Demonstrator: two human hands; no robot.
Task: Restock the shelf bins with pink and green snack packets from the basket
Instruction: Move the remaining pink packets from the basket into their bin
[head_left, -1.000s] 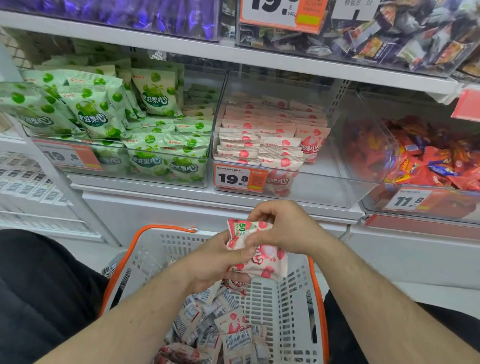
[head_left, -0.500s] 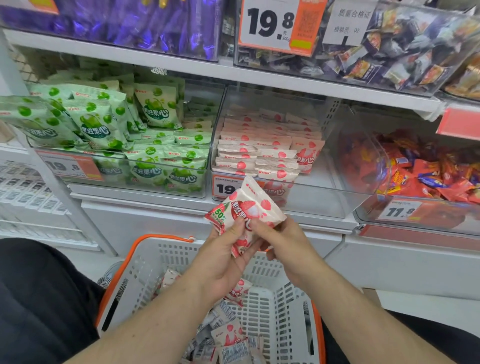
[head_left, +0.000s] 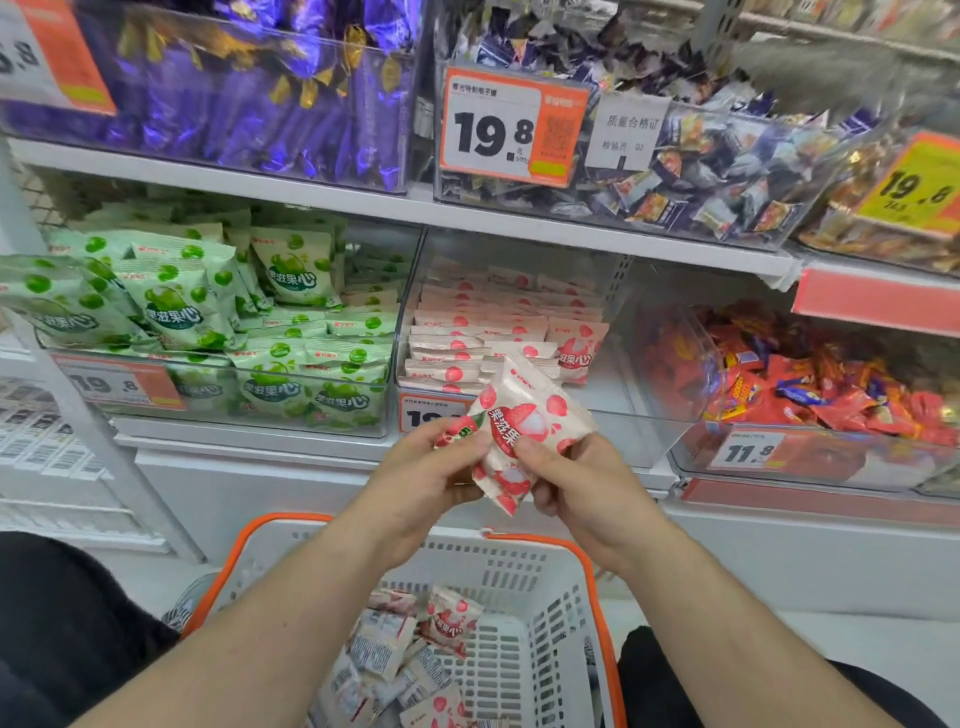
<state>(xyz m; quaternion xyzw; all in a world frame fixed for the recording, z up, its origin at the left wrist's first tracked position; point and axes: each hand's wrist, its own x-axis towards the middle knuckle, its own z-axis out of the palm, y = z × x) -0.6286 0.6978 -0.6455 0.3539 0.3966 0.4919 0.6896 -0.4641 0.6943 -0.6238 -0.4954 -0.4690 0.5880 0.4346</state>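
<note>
A small stack of pink snack packets (head_left: 524, 421) is held between my left hand (head_left: 431, 478) and my right hand (head_left: 576, 483), just in front of the clear pink bin (head_left: 618, 410). That bin holds rows of pink packets (head_left: 493, 327) on its left side. To its left stands the green bin (head_left: 218, 415), piled with green packets (head_left: 171, 306). Below my arms, the white basket with an orange rim (head_left: 519, 571) holds several more pink packets (head_left: 415, 649).
A bin of red sweets (head_left: 810, 384) sits right of the pink bin. On the shelf above are bins of purple sweets (head_left: 234, 98) and dark wrapped sweets (head_left: 701, 176), with price tags (head_left: 498, 130). My dark trouser legs flank the basket.
Both hands have lifted the pink packets up out of the basket to the front of the pink bin. The view has tilted upward.
</note>
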